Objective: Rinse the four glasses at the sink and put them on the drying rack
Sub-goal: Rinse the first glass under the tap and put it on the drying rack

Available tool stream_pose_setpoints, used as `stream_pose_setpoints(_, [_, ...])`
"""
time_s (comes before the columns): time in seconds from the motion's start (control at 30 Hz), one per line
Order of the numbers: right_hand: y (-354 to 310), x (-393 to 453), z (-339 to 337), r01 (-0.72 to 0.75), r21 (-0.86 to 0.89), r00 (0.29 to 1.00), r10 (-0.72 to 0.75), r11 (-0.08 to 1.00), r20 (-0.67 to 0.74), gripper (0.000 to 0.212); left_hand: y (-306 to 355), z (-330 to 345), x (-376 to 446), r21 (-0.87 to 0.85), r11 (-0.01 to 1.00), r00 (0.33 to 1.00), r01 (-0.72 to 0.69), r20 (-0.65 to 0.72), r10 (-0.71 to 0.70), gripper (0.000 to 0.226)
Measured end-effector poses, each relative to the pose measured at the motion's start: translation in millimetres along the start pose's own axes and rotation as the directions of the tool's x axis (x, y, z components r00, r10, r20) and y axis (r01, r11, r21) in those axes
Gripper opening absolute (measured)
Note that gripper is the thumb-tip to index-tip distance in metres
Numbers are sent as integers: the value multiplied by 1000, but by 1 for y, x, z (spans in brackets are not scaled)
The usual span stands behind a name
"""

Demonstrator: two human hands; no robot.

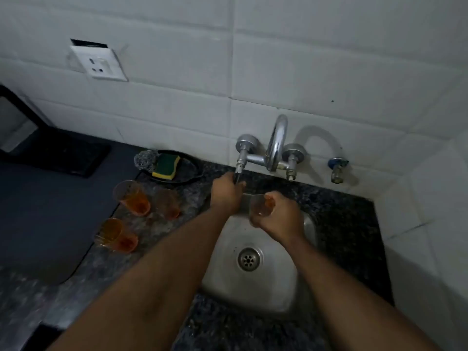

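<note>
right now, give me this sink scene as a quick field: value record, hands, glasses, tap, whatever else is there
left hand: gripping the left tap handle
right hand: holding one glass over the sink
glasses on counter: three orange-tinted, left of the sink
water flow: none that I can make out
spout: curved, wall-mounted, above the sink
sponge: yellow and green, in a dark dish beside a steel scrubber
drying rack: not in view

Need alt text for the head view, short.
Over a steel sink, the right hand holds a glass while the left hand grips the tap handle. Three orange-tinted glasses wait on the counter to the left.
</note>
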State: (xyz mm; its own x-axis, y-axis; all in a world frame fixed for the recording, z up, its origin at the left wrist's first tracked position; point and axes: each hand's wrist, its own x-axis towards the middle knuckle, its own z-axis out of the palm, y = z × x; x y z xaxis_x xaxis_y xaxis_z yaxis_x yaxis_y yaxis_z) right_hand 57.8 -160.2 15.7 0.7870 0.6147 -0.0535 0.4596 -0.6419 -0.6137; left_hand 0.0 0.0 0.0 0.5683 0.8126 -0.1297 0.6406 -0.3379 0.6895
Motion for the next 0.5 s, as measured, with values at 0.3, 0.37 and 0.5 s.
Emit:
stream_pose_setpoints(0.3, [-5, 10, -19, 4, -24, 1000, -5, 1000, -21, 61, 3, 2, 13, -57, 998, 999, 24, -27, -26, 36])
stream_pose_setpoints(0.37, [-7, 10, -18, 6, -29, 1000, -6, 1000, -13, 64, 1, 3, 14, -134, 990, 999, 51, 0, -51, 34])
stream_pose_setpoints(0.5, [-9, 6, -17, 0, -17, 1000, 0, 1000, -4, 66, -10, 9, 23, -297, 949, 994, 110, 54, -98, 33])
